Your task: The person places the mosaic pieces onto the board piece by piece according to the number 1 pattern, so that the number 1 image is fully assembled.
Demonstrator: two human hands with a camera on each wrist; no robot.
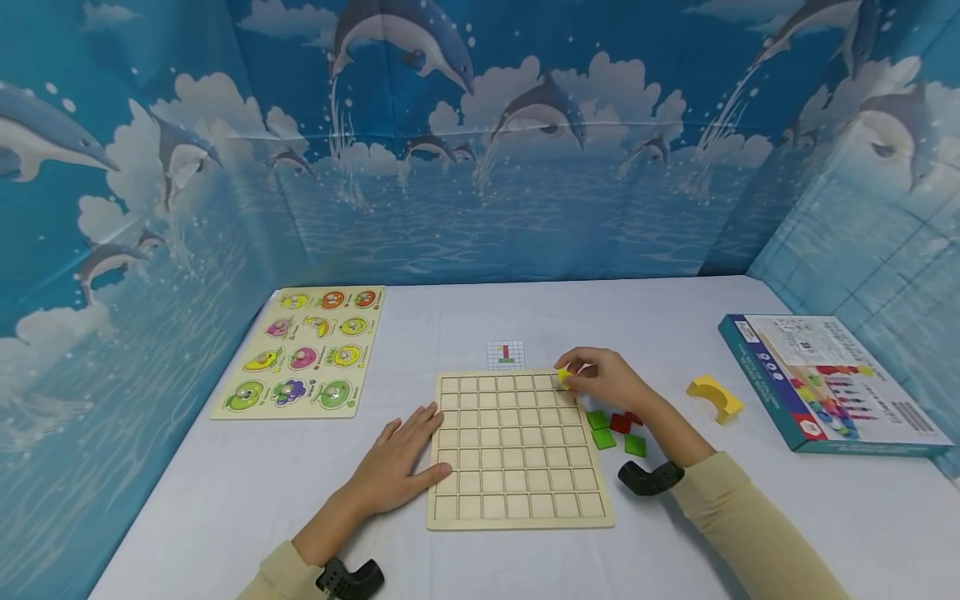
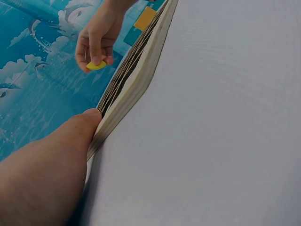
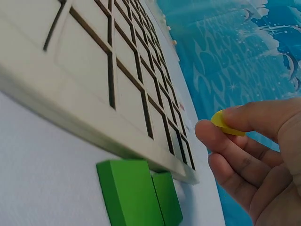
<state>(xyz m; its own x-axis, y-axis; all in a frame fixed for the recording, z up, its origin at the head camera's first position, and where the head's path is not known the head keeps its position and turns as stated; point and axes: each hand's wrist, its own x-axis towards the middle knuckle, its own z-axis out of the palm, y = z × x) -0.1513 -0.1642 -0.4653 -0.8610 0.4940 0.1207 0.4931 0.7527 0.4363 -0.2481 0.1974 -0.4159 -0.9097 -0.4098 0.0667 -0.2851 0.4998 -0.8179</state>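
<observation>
My right hand pinches a small yellow piece between thumb and fingertips, above the far right corner of the wooden grid board. Part of the piece is hidden by the fingers; its visible edge is curved in the right wrist view. At the board's left side my left hand lies with fingers spread, its thumb and fingertips on the rim. Beside the board's right edge are several green tiles and red tiles, partly under the right wrist in the head view.
A small printed grid card lies just beyond the board. At the back left is a fruit picture board. To the right are a yellow arch block and a flat box. Dolphin-printed curtains stand around the table.
</observation>
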